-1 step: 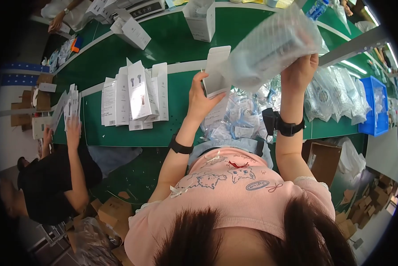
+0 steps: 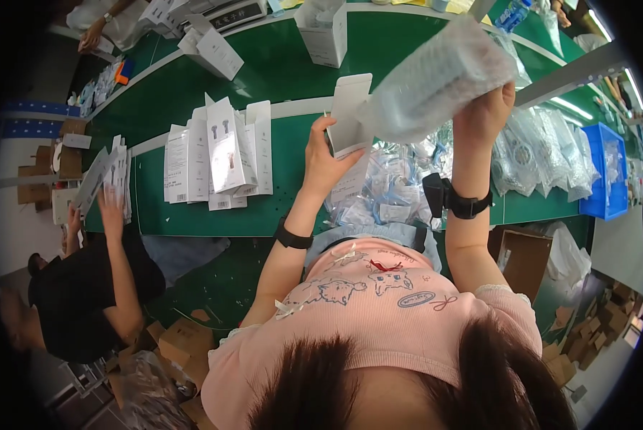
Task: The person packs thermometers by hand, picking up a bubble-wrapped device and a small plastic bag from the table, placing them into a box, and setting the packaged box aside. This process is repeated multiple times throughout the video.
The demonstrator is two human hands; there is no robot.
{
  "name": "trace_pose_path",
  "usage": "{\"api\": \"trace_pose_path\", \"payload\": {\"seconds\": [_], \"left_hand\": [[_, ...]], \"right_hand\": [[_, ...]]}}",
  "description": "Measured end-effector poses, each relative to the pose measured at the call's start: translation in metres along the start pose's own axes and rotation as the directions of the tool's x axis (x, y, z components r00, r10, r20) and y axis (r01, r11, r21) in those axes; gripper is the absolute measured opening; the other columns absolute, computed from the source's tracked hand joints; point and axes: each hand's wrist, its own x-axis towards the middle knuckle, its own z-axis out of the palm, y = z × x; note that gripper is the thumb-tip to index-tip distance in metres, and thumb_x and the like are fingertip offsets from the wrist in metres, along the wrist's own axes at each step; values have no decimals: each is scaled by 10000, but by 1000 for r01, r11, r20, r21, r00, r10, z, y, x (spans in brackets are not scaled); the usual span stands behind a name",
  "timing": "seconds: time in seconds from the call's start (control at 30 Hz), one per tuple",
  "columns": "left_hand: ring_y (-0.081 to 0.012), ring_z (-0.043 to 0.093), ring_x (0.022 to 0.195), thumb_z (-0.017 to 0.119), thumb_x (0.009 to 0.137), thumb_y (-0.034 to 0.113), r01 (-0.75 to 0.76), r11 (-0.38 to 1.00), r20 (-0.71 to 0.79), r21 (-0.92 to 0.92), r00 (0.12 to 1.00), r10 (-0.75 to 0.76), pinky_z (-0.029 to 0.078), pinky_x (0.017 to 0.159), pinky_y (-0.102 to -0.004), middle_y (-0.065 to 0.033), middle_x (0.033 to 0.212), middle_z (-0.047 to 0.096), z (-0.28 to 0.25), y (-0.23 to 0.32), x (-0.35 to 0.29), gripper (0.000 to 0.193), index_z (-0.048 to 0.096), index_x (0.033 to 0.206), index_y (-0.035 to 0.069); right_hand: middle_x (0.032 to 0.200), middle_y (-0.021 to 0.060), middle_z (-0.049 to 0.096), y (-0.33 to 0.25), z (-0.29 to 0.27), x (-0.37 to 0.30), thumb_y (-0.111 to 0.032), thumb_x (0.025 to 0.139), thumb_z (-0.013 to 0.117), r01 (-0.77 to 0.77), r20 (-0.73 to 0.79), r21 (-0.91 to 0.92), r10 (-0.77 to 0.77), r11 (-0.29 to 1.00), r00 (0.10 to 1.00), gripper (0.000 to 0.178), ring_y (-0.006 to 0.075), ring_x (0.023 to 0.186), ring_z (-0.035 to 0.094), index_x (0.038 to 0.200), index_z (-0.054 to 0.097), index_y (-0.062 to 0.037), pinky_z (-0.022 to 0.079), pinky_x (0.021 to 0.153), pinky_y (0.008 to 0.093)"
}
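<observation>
My left hand is closed around an open white carton, its top flap standing up. My right hand is raised and grips the lower right end of a clear bubble-wrap bag. Something pale sits inside the bag, too blurred to name. The bag's left end hangs at the carton's open mouth; whether it is inside I cannot tell. Beneath, on the green table, lies a heap of small clear packets with bluish contents.
Printed white cartons stand left of my hands; another box stands behind. Wrapped bags and a blue bin are at the right. A grey bar crosses there. A co-worker in black handles cartons at the left.
The bubble-wrap bag has tilted and shifted slightly in my right hand. My left hand and the carton stay in place. The co-worker's nearer hand has moved left, its fingers spread.
</observation>
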Motion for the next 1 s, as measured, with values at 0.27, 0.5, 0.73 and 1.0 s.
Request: {"api": "trace_pose_path", "payload": {"seconds": [0.27,0.5,0.73,1.0], "left_hand": [[-298,500,982,778,592,136,-131,970,-120,-203,987,108,428,809,-351,-194,1140,412,12,-8,-14,737,247,1098,64],[-283,445,1069,788,571,74,128,987,-144,-101,979,-142,406,856,-357,-225,1205,338,17,-2,-24,764,188,1044,98],[-293,409,1104,802,551,65,-150,932,-136,-330,985,110,368,906,-378,-226,1242,318,22,-11,-28,795,175,1036,128],[-290,383,1135,813,526,66,-141,953,-95,-267,988,120,341,937,-378,-231,1267,299,22,-8,-24,819,179,1042,130]], "right_hand": [[1004,138,578,22,-18,31,-183,872,387,-418,213,495,360,762,908,271,263,930,562,1046,508,-14,455,831,399],[818,71,550,84,13,1,-195,844,444,-374,319,663,207,648,925,164,198,742,538,904,504,-55,449,676,332],[707,42,486,57,25,-14,-95,816,470,-519,-117,188,544,834,831,38,169,629,472,823,471,-58,415,588,289],[728,60,535,60,17,-24,9,812,435,206,371,-251,-102,946,923,67,177,649,528,844,492,-6,420,602,245]]}}
